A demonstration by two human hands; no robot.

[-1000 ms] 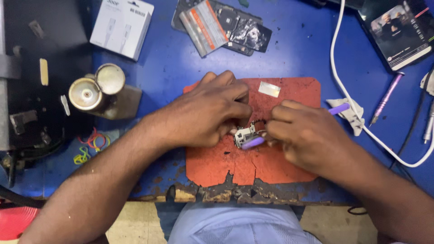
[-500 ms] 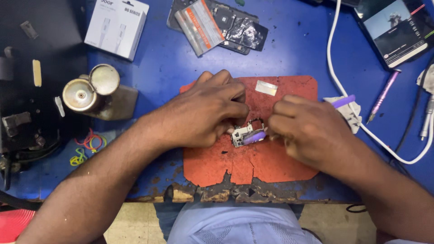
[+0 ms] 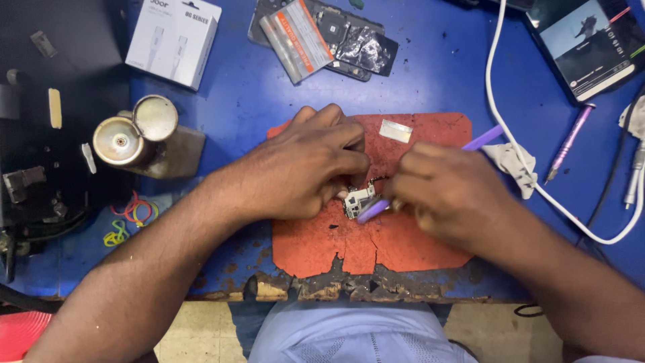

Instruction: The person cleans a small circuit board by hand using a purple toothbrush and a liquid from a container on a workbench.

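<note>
1. Head view, hands: the left hand (image 3: 306, 168) bends over a small silvery circuit board (image 3: 357, 200) on the worn red mat (image 3: 430, 131), fingers curled down and pinching the board's edge to pin it in place.
2. The right hand (image 3: 451, 191) is closed around a purple tool (image 3: 373, 210); its tip lies against the board's lower right side, and its other end sticks out past the hand.
3. Doing this well: keep the board flat on the mat under firm left-hand pressure, and work the tip in short, light strokes so it does not skid off the small parts.
4. What the tip actually touches is likely a connector or shield, but the fingers hide it.
5. Containers: a closed white box (image 3: 173, 40) lies at upper left, contents unseen. Two round metal tins (image 3: 134, 131) stand open on a plate left of the mat; their contents cannot be made out.
</note>
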